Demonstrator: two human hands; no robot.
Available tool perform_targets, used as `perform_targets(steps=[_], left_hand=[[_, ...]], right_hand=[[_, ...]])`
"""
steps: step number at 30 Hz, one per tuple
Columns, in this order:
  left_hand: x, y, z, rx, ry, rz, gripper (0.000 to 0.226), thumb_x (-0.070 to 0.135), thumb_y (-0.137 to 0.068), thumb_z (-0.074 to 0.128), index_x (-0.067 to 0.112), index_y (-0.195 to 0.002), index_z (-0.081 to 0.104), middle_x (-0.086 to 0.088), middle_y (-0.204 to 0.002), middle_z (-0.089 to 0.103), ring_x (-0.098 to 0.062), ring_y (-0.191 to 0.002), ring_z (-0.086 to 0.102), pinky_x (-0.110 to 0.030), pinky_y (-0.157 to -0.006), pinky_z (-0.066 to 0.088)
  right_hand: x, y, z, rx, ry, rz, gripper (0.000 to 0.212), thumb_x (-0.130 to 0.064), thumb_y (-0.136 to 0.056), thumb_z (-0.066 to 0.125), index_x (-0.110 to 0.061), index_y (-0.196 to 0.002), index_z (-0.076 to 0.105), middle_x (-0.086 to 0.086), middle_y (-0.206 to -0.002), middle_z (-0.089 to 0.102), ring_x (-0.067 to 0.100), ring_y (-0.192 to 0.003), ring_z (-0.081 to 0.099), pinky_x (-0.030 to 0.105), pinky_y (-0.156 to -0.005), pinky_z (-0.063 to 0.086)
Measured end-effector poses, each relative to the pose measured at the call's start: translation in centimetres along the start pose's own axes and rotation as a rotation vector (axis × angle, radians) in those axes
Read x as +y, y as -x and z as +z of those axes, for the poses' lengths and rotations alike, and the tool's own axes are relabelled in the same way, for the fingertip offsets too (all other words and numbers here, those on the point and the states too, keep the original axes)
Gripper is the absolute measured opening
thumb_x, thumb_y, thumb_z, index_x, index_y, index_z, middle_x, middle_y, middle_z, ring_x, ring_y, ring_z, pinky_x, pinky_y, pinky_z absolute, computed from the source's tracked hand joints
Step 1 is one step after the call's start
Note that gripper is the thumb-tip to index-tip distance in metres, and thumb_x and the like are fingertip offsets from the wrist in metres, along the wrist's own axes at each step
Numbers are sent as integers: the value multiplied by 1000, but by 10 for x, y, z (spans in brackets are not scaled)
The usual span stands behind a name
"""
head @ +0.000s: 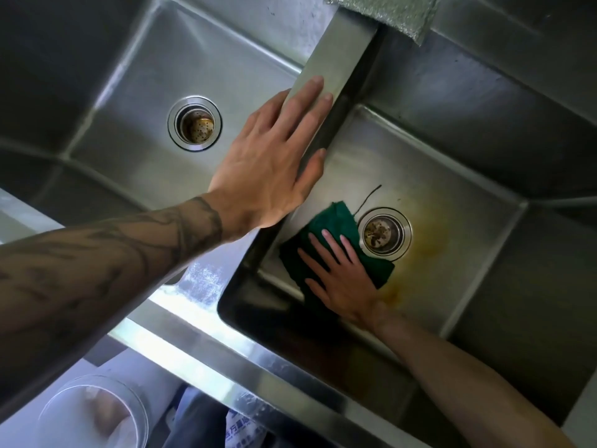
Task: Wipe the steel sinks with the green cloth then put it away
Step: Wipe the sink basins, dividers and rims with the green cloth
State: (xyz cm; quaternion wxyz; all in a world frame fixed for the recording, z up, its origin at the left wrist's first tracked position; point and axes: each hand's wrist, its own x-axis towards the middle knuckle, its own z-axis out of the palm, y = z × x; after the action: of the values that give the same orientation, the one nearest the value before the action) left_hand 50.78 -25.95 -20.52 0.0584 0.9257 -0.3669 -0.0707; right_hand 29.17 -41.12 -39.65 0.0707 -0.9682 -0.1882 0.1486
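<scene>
Two steel sinks sit side by side, the left sink [135,101] and the right sink [452,176], parted by a steel divider [342,50]. My right hand [342,279] lies flat with fingers spread on the green cloth [332,221], pressing it to the right sink's floor just left of its drain [384,234]. A loose dark thread trails from the cloth's far corner. My left hand [274,163] rests open and flat on the divider, holding nothing. A yellow-brown stain [423,240] rings the right drain.
The left sink has its own drain strainer [195,124]. A grey-green scouring pad [387,11] hangs over the divider's far end. Below the front rim [226,360] are a round clear container [97,412] and a printed bag [245,428].
</scene>
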Motion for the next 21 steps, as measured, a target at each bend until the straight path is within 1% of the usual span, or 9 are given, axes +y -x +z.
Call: perform_targets(steps=[3,5,7,9,12,15,18,21], left_hand=[[2,-1,0,-9,-1,6,68,47,-110,23,13,-168,19,-10,-176,16,-36,-154,32,-49,-128,27],[1,-2,0,-18,-7,2,68,47,-110,22,13,-169,18,-10,-177,15,-36,-155,30,-49,-129,26],[1,-2,0,-13,-7,10,68,47,-110,23,12,-168,19,-11,-176,16,-35,-155,30,-48,-129,25],[1,-1,-1,-4,-2,6,68,46,-110,25,12,-168,20,-11,-176,18,-36,-154,32,-48,-129,26],[1,-1,-1,6,3,-2,67,45,-110,28,12,-168,22,-10,-176,20,-37,-152,34,-48,-128,27],[3,1,-3,9,9,-11,66,45,-111,26,12,-168,23,-10,-176,20,-37,-153,33,-48,-128,26],[7,5,-4,25,23,-26,64,44,-111,24,12,-167,25,-9,-175,23,-38,-154,32,-49,-128,26],[9,9,-4,34,17,-43,64,45,-112,21,13,-167,27,-10,-174,24,-36,-157,29,-49,-129,25]], right_hand=[[-24,-33,-2,12,-40,-36,60,-53,-110,34,-27,-163,30,11,-172,21,36,-161,6,56,-129,14],[-26,-35,0,-12,-27,-79,59,-52,-111,31,-28,-164,26,10,-173,19,35,-162,5,55,-130,12],[-14,-16,4,-48,-5,-136,59,-51,-112,28,-30,-165,18,7,-174,14,32,-162,5,54,-130,8],[2,15,10,-48,22,-167,59,-52,-111,28,-31,-165,17,5,-174,13,32,-162,7,54,-129,10],[5,39,17,-33,31,-108,60,-52,-111,28,-31,-165,16,6,-174,12,32,-162,7,54,-128,12],[-12,10,11,-10,-16,-64,60,-54,-110,30,-31,-165,20,7,-174,15,33,-161,8,54,-129,10],[-24,-27,2,-9,-28,-45,60,-54,-110,32,-30,-165,24,7,-173,18,33,-161,8,53,-130,11],[-17,-12,4,-23,-3,-50,60,-52,-111,30,-29,-165,21,6,-174,15,32,-162,5,53,-131,11]])
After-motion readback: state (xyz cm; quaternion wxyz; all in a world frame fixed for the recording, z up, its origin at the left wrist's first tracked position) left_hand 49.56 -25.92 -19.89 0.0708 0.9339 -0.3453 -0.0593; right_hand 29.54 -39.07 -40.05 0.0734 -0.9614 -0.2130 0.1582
